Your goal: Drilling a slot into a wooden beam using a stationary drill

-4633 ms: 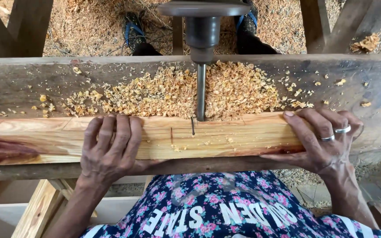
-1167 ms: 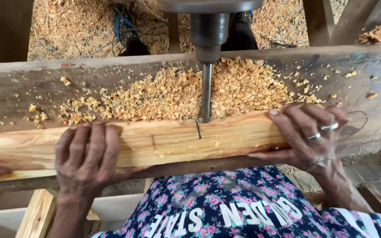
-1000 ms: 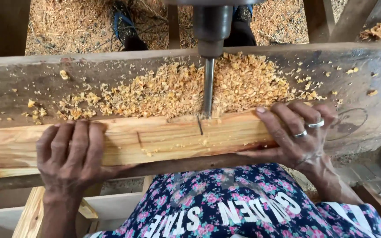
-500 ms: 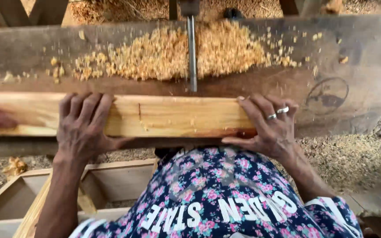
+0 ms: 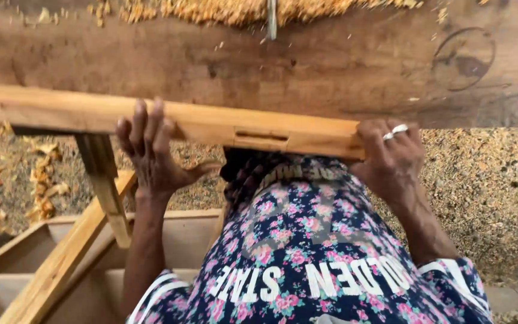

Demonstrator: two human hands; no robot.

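Both hands' grip on wooden beam [image 5: 211, 123]

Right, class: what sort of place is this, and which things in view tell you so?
Most likely a woodworking shop. Both hands, left hand and right hand, grip a long pale wooden board with a cut slot at a worn brown timber workbench, below a steel drill bit and yellow wood shavings.

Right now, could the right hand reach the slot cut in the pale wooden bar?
Probably yes: the right hand grips the pale wooden bar just beside the slot, with bare wood between.
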